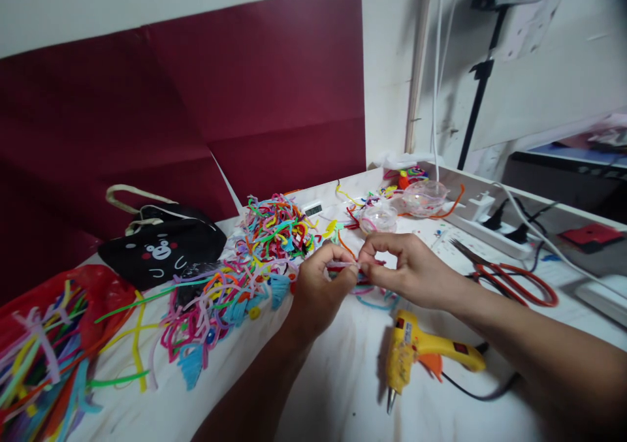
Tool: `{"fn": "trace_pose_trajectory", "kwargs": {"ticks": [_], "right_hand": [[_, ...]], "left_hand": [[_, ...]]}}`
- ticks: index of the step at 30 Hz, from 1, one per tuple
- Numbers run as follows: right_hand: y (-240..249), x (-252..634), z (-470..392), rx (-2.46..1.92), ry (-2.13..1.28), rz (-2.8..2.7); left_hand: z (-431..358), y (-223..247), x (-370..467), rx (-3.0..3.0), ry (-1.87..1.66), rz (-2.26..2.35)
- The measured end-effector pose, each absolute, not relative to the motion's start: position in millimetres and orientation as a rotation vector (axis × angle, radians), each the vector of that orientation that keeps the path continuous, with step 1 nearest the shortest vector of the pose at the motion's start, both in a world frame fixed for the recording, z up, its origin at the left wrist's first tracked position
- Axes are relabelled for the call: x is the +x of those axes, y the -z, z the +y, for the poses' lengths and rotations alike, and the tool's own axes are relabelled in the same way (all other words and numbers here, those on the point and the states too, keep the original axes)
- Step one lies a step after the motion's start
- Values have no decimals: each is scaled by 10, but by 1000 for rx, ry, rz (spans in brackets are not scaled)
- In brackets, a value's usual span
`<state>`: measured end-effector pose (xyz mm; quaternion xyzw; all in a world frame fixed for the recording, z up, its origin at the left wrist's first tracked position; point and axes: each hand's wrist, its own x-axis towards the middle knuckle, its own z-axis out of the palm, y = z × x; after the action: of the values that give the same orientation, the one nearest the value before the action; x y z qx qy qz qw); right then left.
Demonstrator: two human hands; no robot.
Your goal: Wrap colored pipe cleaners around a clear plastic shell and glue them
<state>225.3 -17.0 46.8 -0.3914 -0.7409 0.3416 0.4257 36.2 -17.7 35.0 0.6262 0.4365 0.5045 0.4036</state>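
Observation:
My left hand (323, 288) and my right hand (399, 269) meet over the middle of the white table, thumbs and forefingers pinched close together. Between the fingertips runs a thin, pale pink pipe cleaner (353, 265), partly hidden by the fingers. Just beneath and behind the hands lie more pipe cleaners, red and light blue. A large heap of coloured pipe cleaners (277, 226) spreads to the left of my left hand. A yellow hot glue gun (406, 350) lies on its side below my right hand, its nozzle toward me.
Red-handled scissors (514, 282) lie at right, near a white power strip (494, 230). Clear round containers (379, 219) stand behind the hands. At left are a black bag (161, 246) and a red plastic bag (105, 295) with pipe cleaners. A small digital display (313, 210) sits behind.

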Motion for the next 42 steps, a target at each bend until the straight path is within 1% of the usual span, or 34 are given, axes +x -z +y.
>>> {"fn": "trace_pose_trajectory", "kwargs": {"ticks": [6, 13, 21, 31, 36, 42], "right_hand": [[-449, 2279, -122, -945, -1012, -1838], [-473, 2379, -62, -893, -1246, -1817], [-479, 2410, -14, -873, -1293, -1860], [-455, 2419, -5, -862, -1363, -1918], [-392, 2436, 40, -839, -1426, -1910], [-389, 2482, 68, -779, -1419, -1953]], "left_hand": [[-194, -357, 374, 1548, -1236, 1102], [-176, -422, 316, 1463, -1116, 995], [-145, -413, 297, 1502, -1012, 990], [-140, -358, 341, 1387, -991, 881], [-153, -331, 361, 1363, -981, 906], [-160, -308, 383, 1274, -939, 914]]}}
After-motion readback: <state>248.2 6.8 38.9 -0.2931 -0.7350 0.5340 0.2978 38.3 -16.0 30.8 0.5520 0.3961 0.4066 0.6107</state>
